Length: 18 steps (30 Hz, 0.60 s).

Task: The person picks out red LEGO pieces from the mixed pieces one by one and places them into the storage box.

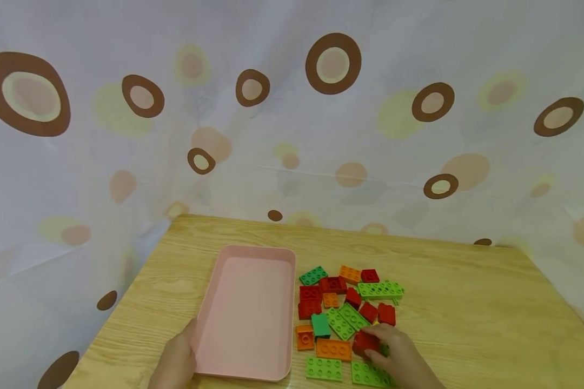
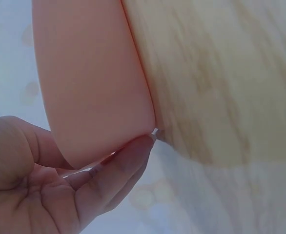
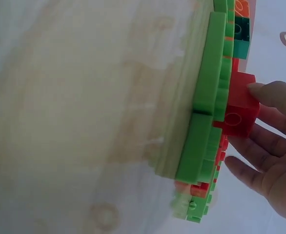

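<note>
A shallow pink tray (image 1: 245, 313) lies on the left half of the wooden table. My left hand (image 1: 179, 354) holds it at the near left corner; in the left wrist view the fingers (image 2: 116, 170) curl under the tray's edge (image 2: 96, 87), with the thumb at its side. To the right, my right hand (image 1: 394, 351) pinches a red brick (image 1: 365, 344) between thumb and fingers at the near side of a spread of toy bricks. The right wrist view shows this red brick (image 3: 241, 102) just beyond light green bricks (image 3: 211, 63), a finger on its top edge.
Loose bricks lie close to the tray's right side: an orange brick (image 1: 334, 349), a teal brick (image 1: 320, 325), a long light green brick (image 1: 380, 290) and several red ones. Bare wood (image 1: 491, 313) extends to the right. A patterned curtain (image 1: 292, 124) hangs behind the table.
</note>
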Available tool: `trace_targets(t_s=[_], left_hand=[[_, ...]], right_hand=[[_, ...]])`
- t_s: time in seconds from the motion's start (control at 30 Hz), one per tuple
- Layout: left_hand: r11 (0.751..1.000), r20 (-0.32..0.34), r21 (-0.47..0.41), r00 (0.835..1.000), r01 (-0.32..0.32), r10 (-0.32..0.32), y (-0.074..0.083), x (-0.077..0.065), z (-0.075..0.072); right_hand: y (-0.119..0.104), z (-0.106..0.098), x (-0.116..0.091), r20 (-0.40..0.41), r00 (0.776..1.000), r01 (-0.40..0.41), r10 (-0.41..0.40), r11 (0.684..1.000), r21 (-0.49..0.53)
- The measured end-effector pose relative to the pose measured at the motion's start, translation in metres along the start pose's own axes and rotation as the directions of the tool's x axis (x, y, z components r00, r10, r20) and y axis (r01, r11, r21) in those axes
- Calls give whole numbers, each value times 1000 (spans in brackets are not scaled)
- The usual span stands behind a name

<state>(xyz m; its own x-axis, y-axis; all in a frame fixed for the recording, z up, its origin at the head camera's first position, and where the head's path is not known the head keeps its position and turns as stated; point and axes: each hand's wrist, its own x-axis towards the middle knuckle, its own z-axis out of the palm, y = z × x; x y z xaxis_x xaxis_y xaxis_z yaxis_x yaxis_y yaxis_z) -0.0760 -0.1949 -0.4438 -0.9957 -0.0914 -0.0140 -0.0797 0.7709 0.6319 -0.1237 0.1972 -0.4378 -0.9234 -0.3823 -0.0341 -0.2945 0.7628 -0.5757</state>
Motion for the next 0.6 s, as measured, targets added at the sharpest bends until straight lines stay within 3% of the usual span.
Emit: trace_targets(t_s=[0.13,0.37,0.6], left_hand=[[1000,1,-9,1000,12,-12,0,0,0],[1000,5,-11,1000,-3,3,-2,2,-2],[999,7,-37,1000,8,-7,-2,1,-2]], right_hand=[[-4,-3,0,-107,994,22,-23,1000,-11],[-9,-8,8,-311,940,143,-139,990,-10],[-14,-8,24,-382,914,132,-138,990,-40]])
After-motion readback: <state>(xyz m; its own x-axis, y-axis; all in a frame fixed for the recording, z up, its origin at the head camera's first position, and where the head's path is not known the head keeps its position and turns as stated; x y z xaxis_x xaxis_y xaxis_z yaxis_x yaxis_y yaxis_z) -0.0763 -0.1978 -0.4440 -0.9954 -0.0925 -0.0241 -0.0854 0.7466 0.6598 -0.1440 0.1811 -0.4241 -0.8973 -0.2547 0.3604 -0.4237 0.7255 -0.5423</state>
